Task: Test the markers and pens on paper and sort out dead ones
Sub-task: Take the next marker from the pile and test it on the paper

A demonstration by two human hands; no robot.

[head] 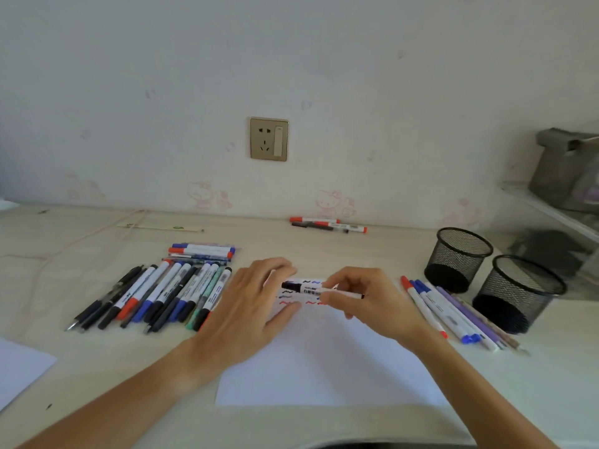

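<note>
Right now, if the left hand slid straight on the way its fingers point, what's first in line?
Probably the black-capped marker held by the right hand: the left hand points up-right across the paper, fingertips nearly at the cap, though depth is unclear.

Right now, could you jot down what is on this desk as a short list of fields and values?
surface: pale desk against a wall
paper: white sheet with black, blue and red test squiggles near its far edge
left hand: fingers straight, resting on the sheet
right hand: pinches a white marker with a black cap, held level over the squiggles
left group: large row of mixed pens and markers
right group: small row of thin pens
far group: few markers by the wall
holders: two black mesh cups
</note>
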